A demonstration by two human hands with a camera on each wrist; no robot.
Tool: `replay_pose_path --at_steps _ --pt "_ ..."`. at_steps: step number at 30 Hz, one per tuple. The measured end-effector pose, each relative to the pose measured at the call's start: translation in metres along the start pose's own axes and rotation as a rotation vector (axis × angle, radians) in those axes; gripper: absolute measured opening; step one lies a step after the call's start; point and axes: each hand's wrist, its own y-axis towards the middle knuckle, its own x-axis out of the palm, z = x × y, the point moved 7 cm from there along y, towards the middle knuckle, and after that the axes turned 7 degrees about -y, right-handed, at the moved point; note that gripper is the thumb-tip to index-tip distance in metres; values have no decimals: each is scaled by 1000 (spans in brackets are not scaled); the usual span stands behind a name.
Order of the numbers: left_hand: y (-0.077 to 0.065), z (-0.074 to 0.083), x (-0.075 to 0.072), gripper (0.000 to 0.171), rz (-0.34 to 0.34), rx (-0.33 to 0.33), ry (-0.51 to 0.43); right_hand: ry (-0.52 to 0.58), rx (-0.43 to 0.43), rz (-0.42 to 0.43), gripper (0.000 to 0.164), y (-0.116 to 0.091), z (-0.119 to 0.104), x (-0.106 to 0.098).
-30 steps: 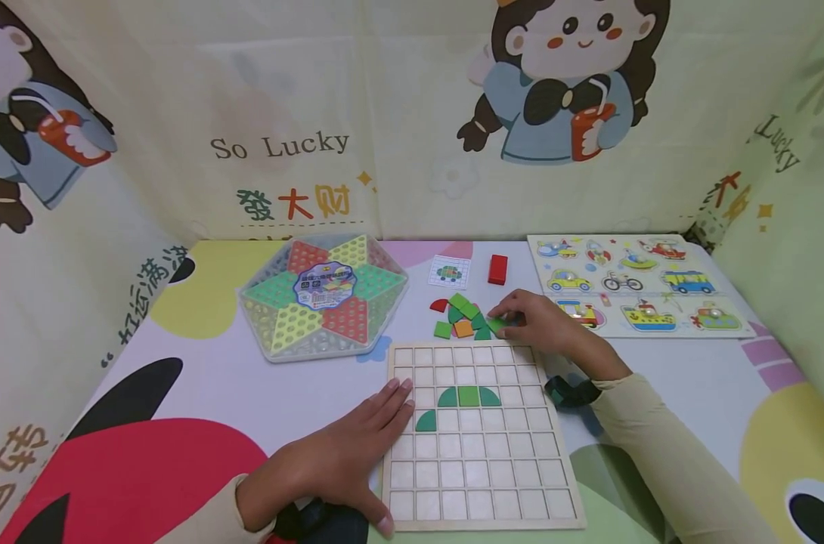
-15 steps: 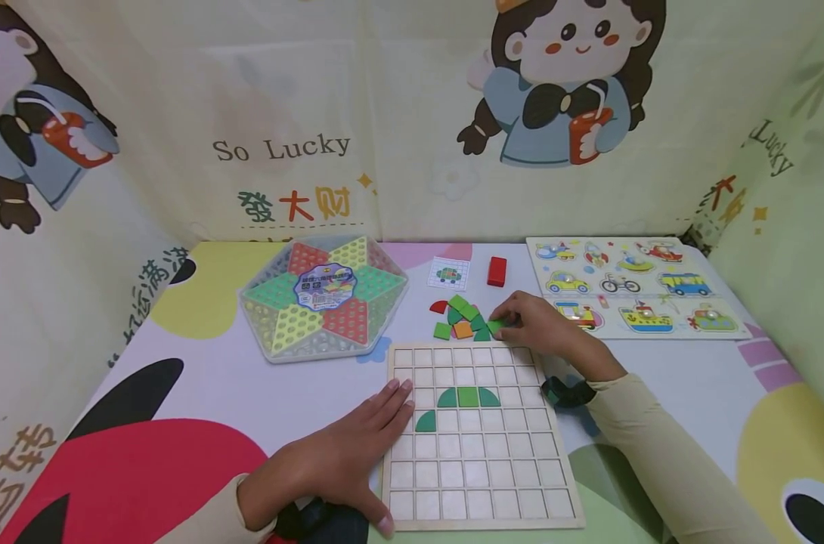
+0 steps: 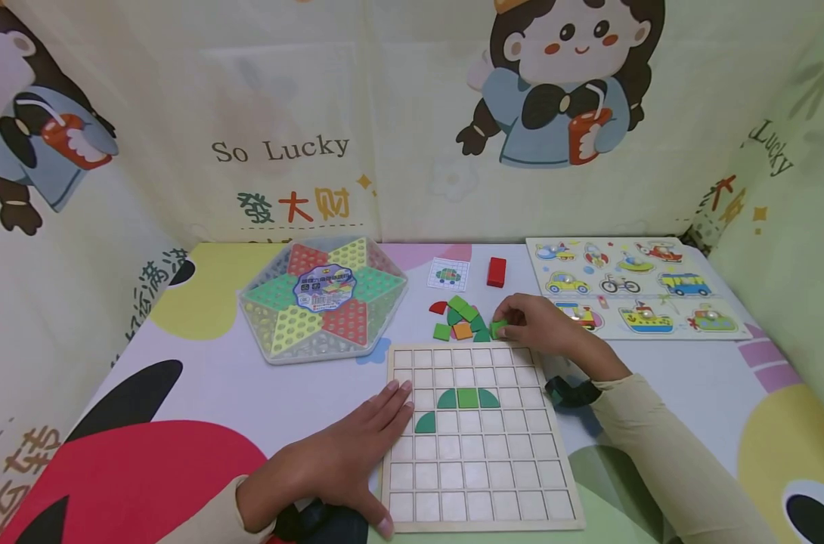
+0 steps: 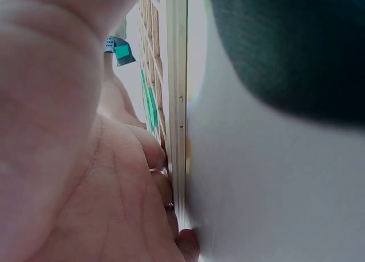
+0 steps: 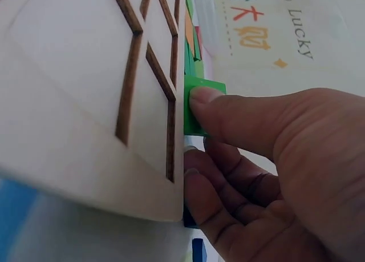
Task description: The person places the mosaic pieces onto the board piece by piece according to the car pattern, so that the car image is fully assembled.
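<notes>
The right hand (image 3: pixel 544 326) pinches a green tile (image 3: pixel 498 329) between thumb and curled fingers; the right wrist view shows the thumb (image 5: pixel 239 116) pressed flat on the tile's face (image 5: pixel 197 102), with the other fingers tucked under it. The tile sits at the right edge of a small heap of tiles (image 3: pixel 461 318), just beyond the far edge of the wooden grid board (image 3: pixel 480 483).

The left hand (image 3: pixel 337 461) lies flat with straight fingers together, palm down, on the board's left edge; the left wrist view shows the palm (image 4: pixel 85 176) against the board's rim (image 4: pixel 178 102). It holds nothing.

Just right of the left fingertips, four green tiles (image 3: pixel 458 404) lie in the grid. Beyond the right hand stand a red block (image 3: pixel 497 271) and a small card (image 3: pixel 449 273); to its right lies a vehicle puzzle (image 3: pixel 639 287). Beyond the left hand sits a hexagonal game box (image 3: pixel 323 296).

Everything rests on a table (image 3: pixel 201 393) covered in a bright cartoon-print cloth. Cloth walls (image 3: pixel 412 121) printed with a cartoon girl and "So Lucky" enclose it on three sides.
</notes>
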Motion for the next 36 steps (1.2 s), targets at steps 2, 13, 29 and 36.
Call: replay_pose_path --at_steps 2,13,29,36 --pt "0 0 0 130 -4 -7 -5 10 -1 0 12 -1 1 0" --pt "-1 0 0 130 4 -6 -8 26 -19 -13 9 -4 1 0" --pt "0 0 1 130 -3 0 3 25 -23 25 26 -10 -8 -7" --pt "0 -1 0 130 -3 -2 4 1 -92 50 24 -14 -22 -9"
